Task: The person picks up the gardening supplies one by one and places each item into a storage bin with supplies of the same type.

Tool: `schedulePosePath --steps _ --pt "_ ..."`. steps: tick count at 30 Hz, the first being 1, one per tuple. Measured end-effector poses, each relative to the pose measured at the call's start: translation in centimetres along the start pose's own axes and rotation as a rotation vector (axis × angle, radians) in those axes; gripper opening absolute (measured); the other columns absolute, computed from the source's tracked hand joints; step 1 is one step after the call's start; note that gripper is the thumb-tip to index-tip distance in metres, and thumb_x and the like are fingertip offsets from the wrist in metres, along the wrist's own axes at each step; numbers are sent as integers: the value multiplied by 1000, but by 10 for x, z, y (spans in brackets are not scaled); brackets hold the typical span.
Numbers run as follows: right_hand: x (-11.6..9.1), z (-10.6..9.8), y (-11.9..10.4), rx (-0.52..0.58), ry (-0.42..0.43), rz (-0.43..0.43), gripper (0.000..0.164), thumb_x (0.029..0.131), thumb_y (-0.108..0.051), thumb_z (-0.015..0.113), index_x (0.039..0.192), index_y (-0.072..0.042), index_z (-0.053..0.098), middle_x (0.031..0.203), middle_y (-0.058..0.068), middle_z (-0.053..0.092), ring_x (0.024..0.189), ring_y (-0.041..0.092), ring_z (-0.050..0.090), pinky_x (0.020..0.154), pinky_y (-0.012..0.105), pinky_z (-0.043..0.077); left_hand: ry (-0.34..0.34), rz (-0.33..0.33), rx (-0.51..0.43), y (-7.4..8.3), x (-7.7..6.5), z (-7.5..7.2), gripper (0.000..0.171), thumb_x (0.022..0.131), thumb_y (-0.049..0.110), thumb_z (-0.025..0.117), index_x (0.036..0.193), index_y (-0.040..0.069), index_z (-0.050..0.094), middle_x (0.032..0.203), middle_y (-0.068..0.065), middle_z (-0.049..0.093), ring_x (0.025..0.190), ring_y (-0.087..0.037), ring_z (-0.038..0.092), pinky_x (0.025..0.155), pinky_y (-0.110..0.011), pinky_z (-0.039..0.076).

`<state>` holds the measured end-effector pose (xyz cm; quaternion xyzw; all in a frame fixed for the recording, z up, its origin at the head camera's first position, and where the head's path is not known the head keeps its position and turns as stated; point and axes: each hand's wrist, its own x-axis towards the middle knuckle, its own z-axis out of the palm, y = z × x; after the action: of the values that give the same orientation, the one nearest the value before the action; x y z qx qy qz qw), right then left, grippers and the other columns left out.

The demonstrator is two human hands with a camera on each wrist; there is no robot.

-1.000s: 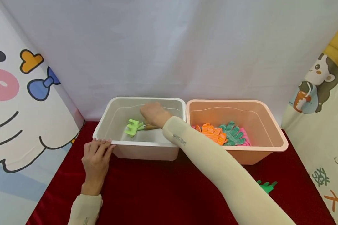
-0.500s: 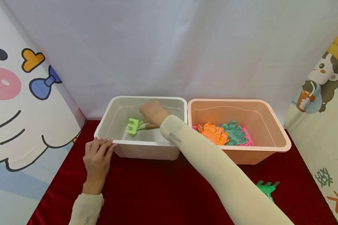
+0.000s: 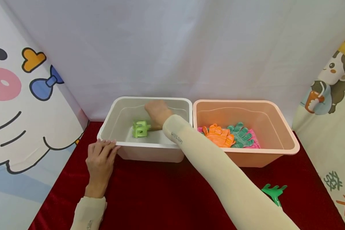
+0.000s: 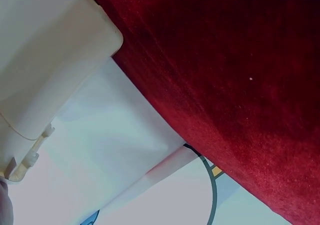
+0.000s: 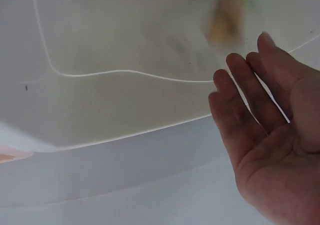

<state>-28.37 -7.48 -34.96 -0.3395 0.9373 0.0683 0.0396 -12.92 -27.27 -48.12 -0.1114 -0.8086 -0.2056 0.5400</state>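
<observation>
My left hand [image 3: 100,163] holds the front left corner of the white bin [image 3: 149,145], its fingers over the rim. Only a sliver of it shows in the left wrist view. Inside that bin is my right hand [image 3: 158,112]; the right wrist view shows its fingers [image 5: 240,115] loosely bent, with nothing between them. Just off the fingertips is a blurred wooden handle [image 5: 227,22]. Light green hand rake heads [image 3: 141,128] lie together on the bin floor, left of the right hand, which partly hides their handles.
An orange bin [image 3: 247,150] stands against the white one's right side, with orange gloves [image 3: 218,136], green gloves [image 3: 241,135] and pink gloves [image 3: 254,140] in it. A green rake [image 3: 274,191] lies on the red cloth [image 3: 149,195], partly behind the right forearm.
The light green rake heads and handle have shifted and now overlap on the bin floor. My right hand has moved slightly within the bin; the left stays at the rim.
</observation>
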Motion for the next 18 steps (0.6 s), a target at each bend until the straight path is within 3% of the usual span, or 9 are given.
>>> schedulePosePath --steps 4,10,12,18 --pt "1 -4 1 -41 -10 23 18 97 -11 64 115 -12 68 109 2 73 96 17 68 88 36 59 1 -6 0 0 0 1 32 94 33 69 97 2 79 91 -19 69 88 -41 60 104 -50 51" --pt "-5 -12 7 -41 -44 30 24 97 -5 63 120 -13 67 114 3 71 101 17 67 89 35 59 -12 -18 -1 4 2 1 31 94 32 69 97 2 79 93 -20 69 89 -42 60 117 -29 41" --pt "-10 -15 9 -47 -41 19 24 98 -7 63 121 -13 66 116 3 71 104 18 66 91 36 58 -15 -21 2 4 1 1 30 93 30 71 97 2 78 93 -20 69 90 -42 60 117 -28 40" --pt "-30 -23 21 68 -6 20 32 99 -3 59 128 -14 65 127 2 69 115 19 64 97 40 54 -12 -24 6 3 0 -1 24 90 24 75 98 1 78 94 -19 70 90 -42 60 115 -33 44"
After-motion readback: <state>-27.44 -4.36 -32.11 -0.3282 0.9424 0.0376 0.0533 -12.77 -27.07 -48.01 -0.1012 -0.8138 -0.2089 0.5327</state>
